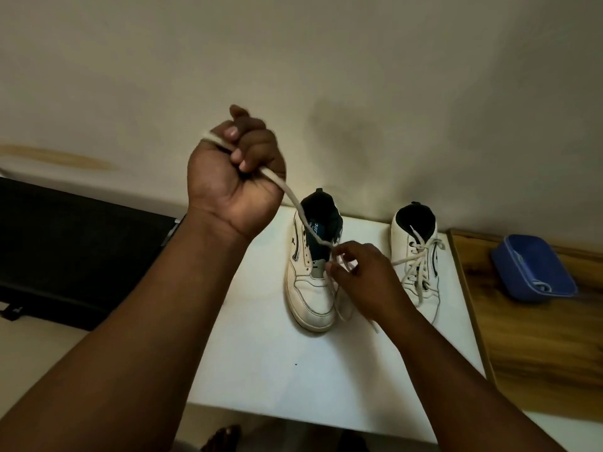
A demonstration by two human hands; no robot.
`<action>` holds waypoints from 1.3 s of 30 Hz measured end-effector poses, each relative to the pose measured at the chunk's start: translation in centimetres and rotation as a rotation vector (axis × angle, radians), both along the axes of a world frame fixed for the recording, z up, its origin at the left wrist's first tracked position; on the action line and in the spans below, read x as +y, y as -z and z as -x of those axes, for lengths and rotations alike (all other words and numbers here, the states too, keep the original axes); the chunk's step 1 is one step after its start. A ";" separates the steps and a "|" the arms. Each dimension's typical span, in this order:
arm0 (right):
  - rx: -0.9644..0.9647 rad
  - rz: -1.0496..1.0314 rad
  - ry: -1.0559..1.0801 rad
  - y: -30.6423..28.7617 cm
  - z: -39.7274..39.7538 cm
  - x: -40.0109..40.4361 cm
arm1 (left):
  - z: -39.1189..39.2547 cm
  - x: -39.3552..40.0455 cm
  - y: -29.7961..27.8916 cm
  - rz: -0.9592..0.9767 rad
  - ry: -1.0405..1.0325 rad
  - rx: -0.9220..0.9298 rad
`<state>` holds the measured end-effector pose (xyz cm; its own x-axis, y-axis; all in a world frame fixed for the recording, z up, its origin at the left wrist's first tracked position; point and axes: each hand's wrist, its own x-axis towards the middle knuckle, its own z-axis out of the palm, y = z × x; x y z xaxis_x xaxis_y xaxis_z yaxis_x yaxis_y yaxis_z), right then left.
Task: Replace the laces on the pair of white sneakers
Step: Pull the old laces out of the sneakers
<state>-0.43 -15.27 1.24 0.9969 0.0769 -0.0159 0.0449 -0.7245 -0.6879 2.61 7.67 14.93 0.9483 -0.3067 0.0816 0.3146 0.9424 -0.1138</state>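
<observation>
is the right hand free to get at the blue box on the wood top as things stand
Probably not yet. The right hand is pinching the lace at the left sneaker, and the right sneaker stands between it and the blue box. Nothing covers the box itself.

One camera only — it sits on my head, looking forward and down over my arms. My left hand (pixel 236 171) is raised close to the lens at centre frame; the white table (pixel 293 370) fills the lower middle, the wall (pixel 326 60) the whole upper half — wide-angle, edges bent.
</observation>
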 end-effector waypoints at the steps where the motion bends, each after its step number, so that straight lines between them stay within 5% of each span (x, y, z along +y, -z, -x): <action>1: -0.055 -0.035 0.000 -0.2 -0.1 0.2 | 0.5 -0.4 -1.0 0.009 0.050 -0.025; 8: -0.219 -0.224 -0.105 -0.9 0.0 1.0 | 2.5 -2.5 -4.0 -0.110 0.175 -0.062; 11: -0.041 -0.336 -0.269 -1.4 0.4 0.9 | 1.8 -2.2 -2.7 -0.090 0.117 0.050; 14: -0.081 -0.175 -0.491 -1.9 1.0 1.1 | 1.3 -1.6 -2.2 -0.066 0.051 0.058; 17: -0.194 -0.265 -0.285 -2.9 0.7 1.3 | 1.1 -1.0 -2.3 -0.139 0.041 0.013; 20: -0.184 -0.446 -0.182 -4.2 0.2 0.3 | 1.4 -1.7 -2.1 -0.441 0.015 0.001; 24: -0.069 -0.050 -0.570 -2.9 1.3 1.1 | 1.4 -2.7 -1.7 -0.319 0.029 0.063; 26: -0.188 0.114 -0.605 -1.0 1.4 1.5 | 1.4 -2.2 -2.1 -0.177 0.042 0.054; 33: -0.347 0.213 0.082 -1.9 -0.9 -2.1 | 1.0 2.4 -3.8 -0.054 -0.069 -0.178; 35: -0.302 0.037 0.221 -3.2 -0.7 -2.6 | 0.7 2.7 -3.8 -0.347 -0.287 -0.161; 37: -0.281 -0.256 0.280 -5.5 -0.3 -2.0 | 0.7 1.4 -3.3 -1.065 -0.600 -0.086; 39: -0.311 -0.368 0.255 -8.0 0.1 -0.9 | 0.8 -0.6 -1.9 -1.697 -0.624 -0.252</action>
